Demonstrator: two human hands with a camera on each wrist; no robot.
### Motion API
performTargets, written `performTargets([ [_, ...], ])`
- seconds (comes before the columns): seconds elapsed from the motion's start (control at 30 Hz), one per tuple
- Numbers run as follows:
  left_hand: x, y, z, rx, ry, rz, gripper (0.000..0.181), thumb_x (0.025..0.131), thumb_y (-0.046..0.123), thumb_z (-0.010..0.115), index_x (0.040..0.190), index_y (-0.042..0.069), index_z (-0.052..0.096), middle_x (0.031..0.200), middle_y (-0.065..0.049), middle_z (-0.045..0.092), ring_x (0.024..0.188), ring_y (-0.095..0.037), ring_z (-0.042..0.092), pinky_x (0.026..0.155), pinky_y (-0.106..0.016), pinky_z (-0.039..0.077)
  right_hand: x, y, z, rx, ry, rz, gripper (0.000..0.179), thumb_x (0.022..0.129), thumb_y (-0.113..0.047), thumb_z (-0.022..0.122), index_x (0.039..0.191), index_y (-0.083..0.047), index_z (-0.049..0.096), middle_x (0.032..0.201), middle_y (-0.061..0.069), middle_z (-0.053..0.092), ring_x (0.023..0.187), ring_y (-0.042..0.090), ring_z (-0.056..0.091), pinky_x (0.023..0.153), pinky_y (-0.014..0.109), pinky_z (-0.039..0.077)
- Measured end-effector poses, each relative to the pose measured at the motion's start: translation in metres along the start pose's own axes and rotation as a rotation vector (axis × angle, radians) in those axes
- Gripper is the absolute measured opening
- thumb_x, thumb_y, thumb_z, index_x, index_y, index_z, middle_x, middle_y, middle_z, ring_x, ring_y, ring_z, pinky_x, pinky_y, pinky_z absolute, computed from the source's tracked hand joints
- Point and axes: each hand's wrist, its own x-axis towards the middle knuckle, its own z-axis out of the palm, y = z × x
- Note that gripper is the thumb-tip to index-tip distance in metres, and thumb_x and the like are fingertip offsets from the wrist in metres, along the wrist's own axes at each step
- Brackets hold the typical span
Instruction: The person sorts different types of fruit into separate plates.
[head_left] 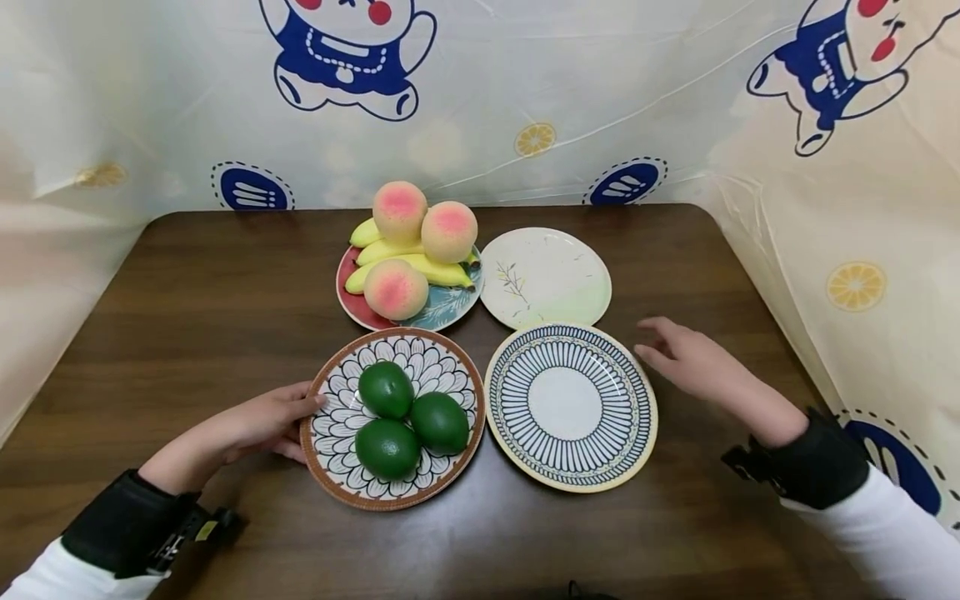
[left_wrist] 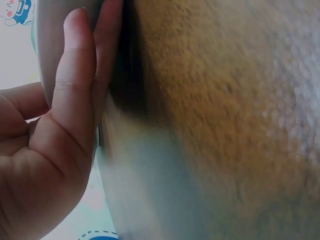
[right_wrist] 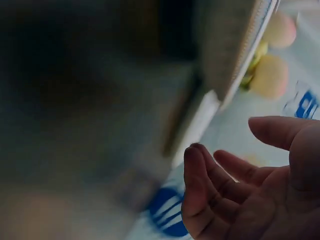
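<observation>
Head view: looking forward and down over a dark wood-grained counter (head_left: 225, 325), crockery in two rows.
Left hand (head_left: 273, 421): gripping the left rim of the brown-rimmed plate (head_left: 450, 379), thumb above, fingers tucked under.
Brown-rimmed plate: front row, left of centre, petal-patterned; flat on the counter or slightly raised, cannot tell.
Green fruits (head_left: 440, 423): three, bunched together on the petals.
Right hand (head_left: 693, 354): relaxed and unclosed, fingers loosely bent, tips just beside the upper right rim of the blue-patterned plate (head_left: 566, 404); contact with it impossible to tell.
Blue-patterned plate: front row, immediately right of the brown-rimmed plate, bare centre showing.
Red-and-blue plate (head_left: 447, 310): back row, left, directly behind the brown-rimmed plate, loaded with yellow bananas (head_left: 386, 250) and three pink-flushed peaches (head_left: 400, 212).
Pale plate (head_left: 555, 279): back row, right, with a fine sprig motif, behind the blue-patterned plate.
Left wrist view: fingers lying along the pale underside of a plate, counter blurred alongside.
Right wrist view: thumb spread away from the bent fingers, peaches beyond.
Wrists: black bands (head_left: 127, 525) over white sleeves (head_left: 885, 533).
Backdrop (head_left: 480, 83): pale sheeting printed with cartoon figures and orange slices.
</observation>
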Motion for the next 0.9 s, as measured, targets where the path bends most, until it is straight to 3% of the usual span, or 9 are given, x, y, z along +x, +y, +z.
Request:
performTargets([
  [0.1,0.000,0.000,0.001,-0.001,0.003,-0.001,0.056,0.113,0.025,0.027,0.150,-0.015,0.011,0.099,-0.001,0.071,0.087,-0.015,0.075,0.077,-0.033,0.065,-0.014,0.022,0.011,0.123,-0.050,0.075,0.054,0.109,-0.029,0.048,0.144,0.010,0.042,0.106,0.026,0.069,0.083,0.029,0.068,0.070,0.043,0.056],
  [0.2,0.000,0.000,0.001,0.002,0.011,-0.004,0.057,0.113,0.025,0.026,0.151,-0.014,0.010,0.098,0.000,0.071,0.087,-0.015,0.075,0.077,-0.033,0.065,-0.020,0.031,0.021,0.311,-0.138,0.112,0.053,0.111,-0.031,0.041,0.146,0.010,0.039,0.089,0.016,0.069,0.072,0.020,0.064,0.061,0.036,0.054],
  [0.3,0.000,-0.001,0.002,0.009,0.029,-0.002,0.056,0.114,0.025,0.026,0.150,-0.014,0.011,0.096,0.000,0.071,0.086,-0.014,0.075,0.076,-0.033,0.065,-0.023,0.033,0.027,0.507,-0.206,0.108,0.051,0.112,-0.030,0.036,0.145,0.010,0.038,0.077,0.008,0.064,0.066,0.017,0.062,0.055,0.034,0.055],
  [0.4,-0.001,-0.002,0.004,0.029,0.055,0.004,0.056,0.114,0.027,0.027,0.149,-0.014,0.013,0.096,0.000,0.071,0.085,-0.013,0.074,0.074,-0.033,0.065,-0.022,0.032,0.029,0.615,-0.241,0.068,0.050,0.113,-0.028,0.033,0.142,0.012,0.039,0.082,0.006,0.063,0.067,0.013,0.061,0.057,0.031,0.056],
  [0.57,-0.014,-0.010,0.002,0.086,0.111,0.012,0.063,0.113,0.032,0.031,0.154,-0.012,0.011,0.103,-0.003,0.070,0.085,-0.012,0.073,0.072,-0.032,0.064,-0.020,0.027,0.032,0.628,-0.274,0.003,0.047,0.113,-0.024,0.035,0.140,0.015,0.040,0.104,0.014,0.065,0.081,0.006,0.064,0.071,0.028,0.058],
  [0.7,-0.036,-0.010,-0.008,0.192,0.169,0.026,0.065,0.113,0.032,0.032,0.157,-0.011,0.009,0.120,-0.021,0.069,0.093,-0.010,0.073,0.075,-0.035,0.063,-0.020,0.025,0.034,0.558,-0.255,-0.029,0.047,0.113,-0.023,0.035,0.143,0.013,0.042,0.118,0.019,0.066,0.093,0.000,0.061,0.081,0.021,0.054],
  [0.8,-0.051,0.002,-0.020,0.388,0.240,0.053,0.059,0.113,0.029,0.031,0.157,-0.009,0.016,0.131,-0.030,0.064,0.101,-0.010,0.070,0.077,-0.035,0.061,-0.021,0.026,0.035,0.513,-0.239,-0.034,0.048,0.113,-0.024,0.034,0.143,0.012,0.043,0.119,0.018,0.066,0.096,-0.002,0.058,0.083,0.018,0.050],
  [0.9,-0.064,0.025,-0.028,0.626,0.343,0.072,0.056,0.113,0.030,0.033,0.158,-0.002,0.025,0.141,-0.033,0.056,0.117,-0.030,0.067,0.086,-0.045,0.059,-0.022,0.028,0.036,0.534,-0.255,-0.020,0.049,0.113,-0.024,0.033,0.144,0.013,0.040,0.117,0.018,0.067,0.094,0.000,0.060,0.082,0.019,0.052],
])
